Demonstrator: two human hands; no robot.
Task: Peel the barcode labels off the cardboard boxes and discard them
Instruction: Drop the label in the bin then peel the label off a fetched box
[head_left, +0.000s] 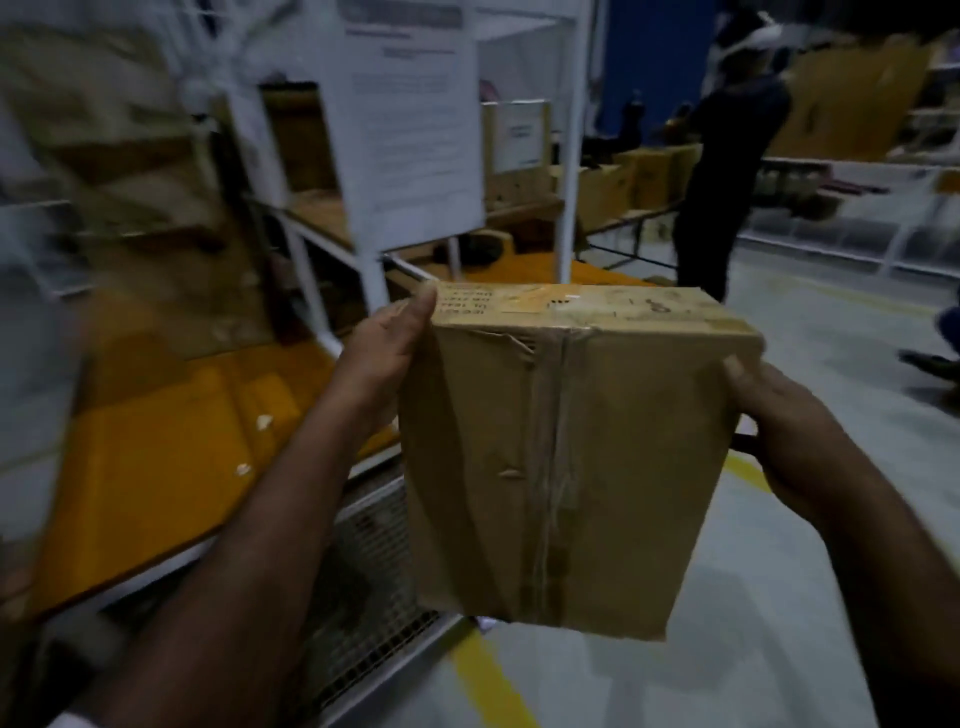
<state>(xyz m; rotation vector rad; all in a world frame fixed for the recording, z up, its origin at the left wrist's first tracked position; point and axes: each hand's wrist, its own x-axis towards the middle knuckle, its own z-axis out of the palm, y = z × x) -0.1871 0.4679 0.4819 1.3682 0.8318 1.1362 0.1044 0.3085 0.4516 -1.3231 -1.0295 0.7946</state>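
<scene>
I hold a brown cardboard box (566, 457) up in front of me with both hands. Clear tape runs down the middle of its near face, which is creased. My left hand (382, 353) grips the box's left side, thumb up at the top left corner. My right hand (779, 431) grips the right side, thumb on the near face. On the box's top face lie printed black text and a pale label (524, 301) with a torn white patch beside it. The fingers behind the box are hidden.
A white metal rack (363, 249) with hanging printed sheets stands ahead to the left over a yellow platform (156, 431). A wire-mesh panel (363, 561) sits below the box. A person in dark clothes (722, 176) stands at the back right near more cardboard boxes (639, 176). Yellow lines mark the grey floor.
</scene>
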